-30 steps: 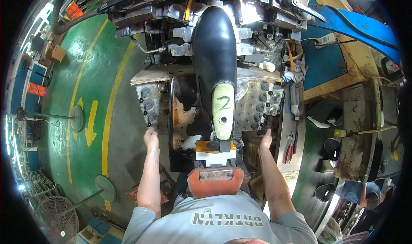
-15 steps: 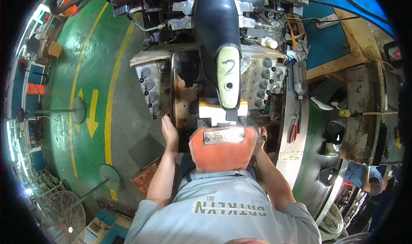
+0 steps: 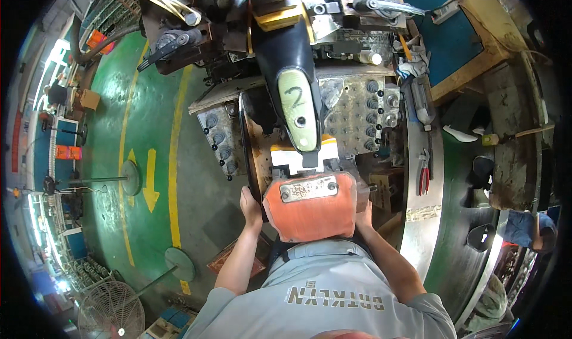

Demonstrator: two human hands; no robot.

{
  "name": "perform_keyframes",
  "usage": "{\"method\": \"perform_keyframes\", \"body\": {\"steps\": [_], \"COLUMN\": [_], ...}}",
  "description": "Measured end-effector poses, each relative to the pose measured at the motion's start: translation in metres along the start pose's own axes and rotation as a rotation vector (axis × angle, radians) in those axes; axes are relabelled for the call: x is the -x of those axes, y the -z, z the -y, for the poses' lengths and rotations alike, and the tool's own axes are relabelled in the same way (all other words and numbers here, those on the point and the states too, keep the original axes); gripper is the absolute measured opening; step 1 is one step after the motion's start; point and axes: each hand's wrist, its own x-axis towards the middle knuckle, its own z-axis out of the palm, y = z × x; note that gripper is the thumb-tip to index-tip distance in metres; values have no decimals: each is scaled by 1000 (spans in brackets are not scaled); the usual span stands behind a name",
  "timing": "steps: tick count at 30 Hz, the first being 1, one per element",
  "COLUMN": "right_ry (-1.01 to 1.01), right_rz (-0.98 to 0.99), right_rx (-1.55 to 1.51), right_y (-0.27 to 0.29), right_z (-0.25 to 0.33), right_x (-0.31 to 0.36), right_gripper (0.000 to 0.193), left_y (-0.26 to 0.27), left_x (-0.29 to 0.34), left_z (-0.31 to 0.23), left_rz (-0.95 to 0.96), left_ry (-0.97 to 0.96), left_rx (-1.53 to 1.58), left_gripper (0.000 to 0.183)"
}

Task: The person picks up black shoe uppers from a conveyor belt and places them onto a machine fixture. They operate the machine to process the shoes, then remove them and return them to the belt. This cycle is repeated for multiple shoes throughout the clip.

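A black shoe upper (image 3: 287,52) sits on a pale green shoe last (image 3: 298,103), pointing away from me in the machine. Brass-coloured machine parts (image 3: 279,18) lie across its toe end. Nearer my body is a worn orange-red pad (image 3: 310,211) with a riveted metal plate. My left hand (image 3: 251,209) is beside the pad's left side, at the edge of a dark upright panel (image 3: 245,139); its fingers look stretched out and hold nothing I can see. Against the pad's right side is my right hand (image 3: 364,217), its fingers mostly hidden.
Lever-studded control panels (image 3: 370,115) flank the shoe. Red-handled pliers (image 3: 424,172) lie on a metal ledge to the right, with a glove (image 3: 414,62) farther back. Black shoe pieces (image 3: 480,238) rest on the conveyor beyond. At lower left stands a fan (image 3: 111,309).
Machine arms have closed in from both sides, and brass-coloured parts now cover the shoe's toe. My right hand has drawn back toward me along the pad. The whole view has shifted.
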Motion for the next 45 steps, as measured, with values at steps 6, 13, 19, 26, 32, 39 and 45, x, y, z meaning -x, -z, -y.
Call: {"method": "perform_keyframes", "body": {"steps": [6,13,19,26,32,39,45], "right_ry": [-222,-326,-513,-575,-720,-843,-783], "right_rz": [87,220,51,-161,-468,-973,-1272], "right_rx": [-196,-404,-523,-566,-903,-1405,-1352], "right_y": [32,89,147,225,274,357,459], "right_z": [33,16,-72,-144,-190,-303,-415], "right_x": [16,62,116,181,228,242,222], "right_gripper": [41,40,41,39,34,34,35], "left_y": [23,79,2,-133,-292,-406,-444], "left_x": [61,130,173,183,256,365,405], "left_z": [25,118,134,138,112,57,28], "left_rz": [-145,-203,264,601,871,1151,1205], "left_ry": [135,734,784,557,354,219,250], "left_rx": [130,-179,-456,-624,-705,-619,-591], "left_gripper": [36,39,44,34,21,28,29]}}
